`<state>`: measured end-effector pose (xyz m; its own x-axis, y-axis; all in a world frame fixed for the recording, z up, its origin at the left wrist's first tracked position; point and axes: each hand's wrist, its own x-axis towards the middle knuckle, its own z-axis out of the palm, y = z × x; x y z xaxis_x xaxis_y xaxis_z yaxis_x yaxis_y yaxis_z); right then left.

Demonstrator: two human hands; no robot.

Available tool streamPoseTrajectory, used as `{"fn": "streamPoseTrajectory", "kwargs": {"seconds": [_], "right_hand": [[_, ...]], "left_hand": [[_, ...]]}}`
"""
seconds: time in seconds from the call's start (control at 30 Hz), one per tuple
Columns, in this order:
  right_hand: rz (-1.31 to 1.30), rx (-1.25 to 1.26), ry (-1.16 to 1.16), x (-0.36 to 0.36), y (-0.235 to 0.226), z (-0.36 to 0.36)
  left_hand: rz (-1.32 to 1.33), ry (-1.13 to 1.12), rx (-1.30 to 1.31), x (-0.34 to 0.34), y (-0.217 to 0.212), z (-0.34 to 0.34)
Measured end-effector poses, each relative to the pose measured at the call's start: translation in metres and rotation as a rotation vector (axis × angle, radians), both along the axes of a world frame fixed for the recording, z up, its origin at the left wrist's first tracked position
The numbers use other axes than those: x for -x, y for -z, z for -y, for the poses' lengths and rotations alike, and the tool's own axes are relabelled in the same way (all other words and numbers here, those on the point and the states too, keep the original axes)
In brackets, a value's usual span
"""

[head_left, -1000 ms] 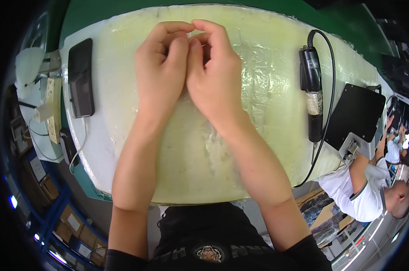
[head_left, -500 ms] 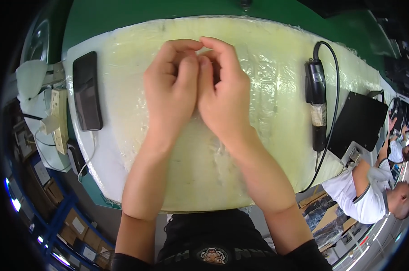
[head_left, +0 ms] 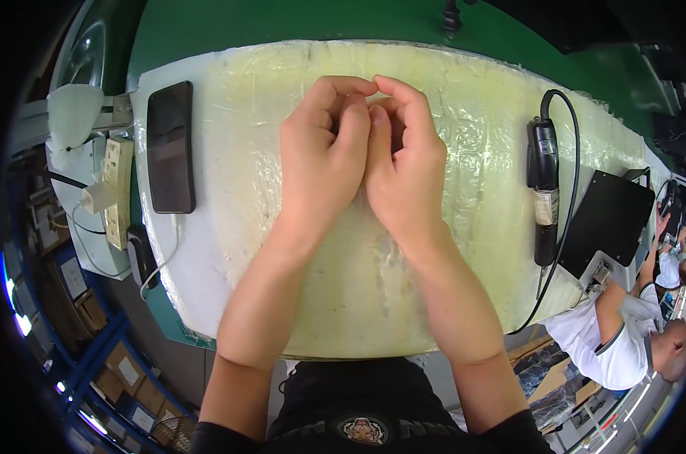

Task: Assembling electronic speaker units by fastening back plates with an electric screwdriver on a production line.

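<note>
Over the middle of the plastic-wrapped, yellowish work surface [head_left: 343,303], my left hand [head_left: 320,151] and my right hand [head_left: 407,155] are brought together. Their index fingertips meet at the top, and the thumbs lie side by side between them. Fingers on both hands are curled inward, forming a loose cup with a dark gap inside. No object shows in either hand, though the undersides of the palms are hidden.
At left lie a black phone [head_left: 170,147] with a white cable and a power strip [head_left: 117,193]. On the right are a corded black electric screwdriver [head_left: 544,181] and a black flat panel [head_left: 609,222]. A person in a white shirt [head_left: 611,344] is beyond, at the right.
The whole view has shifted, so the surface and its items sit slightly lower, mostly farther right. My hands keep nearly the same joined, curled pose.
</note>
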<state>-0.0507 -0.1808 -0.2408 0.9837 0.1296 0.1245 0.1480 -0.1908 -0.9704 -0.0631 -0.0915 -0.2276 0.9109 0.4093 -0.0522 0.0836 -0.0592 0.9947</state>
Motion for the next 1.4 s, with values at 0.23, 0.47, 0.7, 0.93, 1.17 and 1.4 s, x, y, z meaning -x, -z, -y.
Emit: {"fn": "streamPoseTrajectory", "kwargs": {"seconds": [0.23, 0.47, 0.7, 0.93, 1.17, 1.4], "right_hand": [[-0.004, 0.007, 0.005, 0.001, -0.002, 0.0], [0.049, -0.018, 0.026, 0.0, 0.003, -0.002], [-0.028, -0.036, -0.005, 0.0, -0.001, 0.001], [-0.335, -0.361, 0.075, -0.005, -0.018, 0.008], [-0.354, -0.474, 0.099, -0.014, -0.011, 0.016], [-0.421, -0.629, 0.066, -0.016, -0.01, 0.019]], "left_hand": [[-0.005, 0.007, -0.011, 0.001, -0.003, 0.0], [-0.01, 0.001, -0.003, 0.001, -0.004, 0.0], [-0.007, 0.005, -0.011, 0.001, -0.002, 0.0], [0.0, 0.038, -0.009, 0.005, -0.003, 0.005], [0.302, 0.21, -0.207, 0.01, -0.001, 0.009], [0.487, 0.248, -0.244, 0.012, -0.003, 0.013]]}}
